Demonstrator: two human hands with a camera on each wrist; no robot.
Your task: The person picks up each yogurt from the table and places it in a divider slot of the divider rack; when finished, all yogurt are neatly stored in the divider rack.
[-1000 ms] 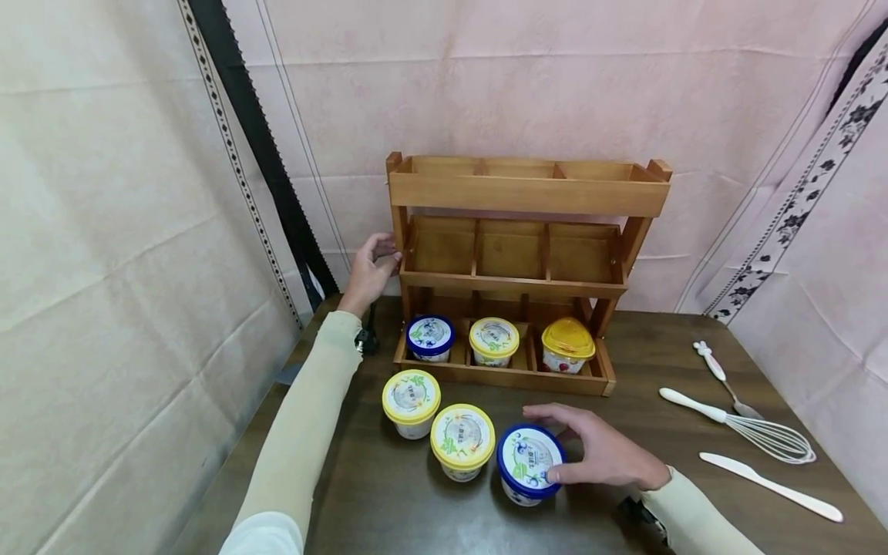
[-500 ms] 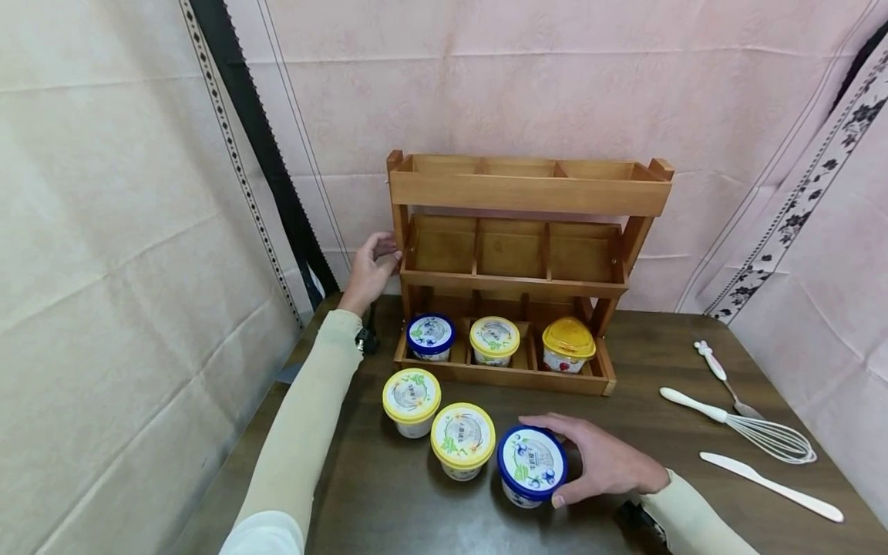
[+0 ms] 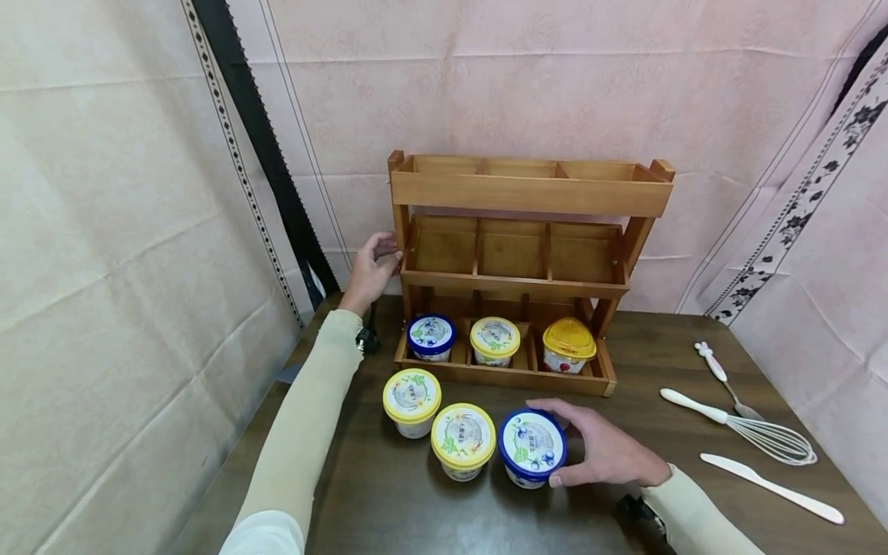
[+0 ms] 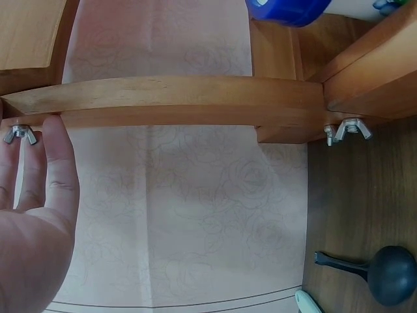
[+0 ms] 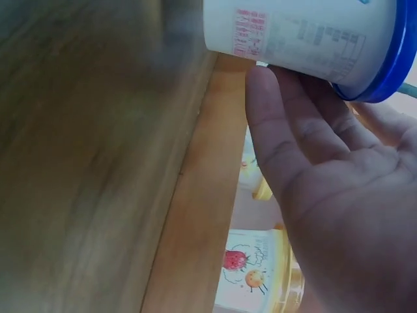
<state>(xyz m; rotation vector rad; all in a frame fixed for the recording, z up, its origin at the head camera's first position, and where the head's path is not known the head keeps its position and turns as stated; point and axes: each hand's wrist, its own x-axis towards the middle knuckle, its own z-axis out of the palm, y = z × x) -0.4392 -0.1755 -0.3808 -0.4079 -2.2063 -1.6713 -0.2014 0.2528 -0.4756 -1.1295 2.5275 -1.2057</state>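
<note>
My right hand [image 3: 609, 447] holds a white tub with a blue lid [image 3: 533, 441], thumb on its near side and fingers around the far side. In the right wrist view the printed wall of this blue-lidded tub [image 5: 293, 39] lies across the fingers. Left of it stand two yellow-lidded tubs [image 3: 462, 438] on the table. At the left post of a three-tier wooden rack [image 3: 516, 289], my left hand [image 3: 371, 271] touches the wood. The left wrist view shows straight fingers [image 4: 60, 169] against the post, by a wing nut.
The rack's bottom tier holds a blue-lidded tub [image 3: 431, 336], a yellow-lidded tub [image 3: 494, 341] and a tub with a domed yellow lid [image 3: 569, 344]. A fork [image 3: 721, 374], whisk [image 3: 738, 425] and white knife [image 3: 771, 488] lie at right. Behind the rack's left side lies a black rounded utensil [image 4: 391, 274].
The right thumb has shifted from the lid to the tub's near side, and the blue-lidded tub has moved slightly away from me, toward the rack. The left hand stays in place.
</note>
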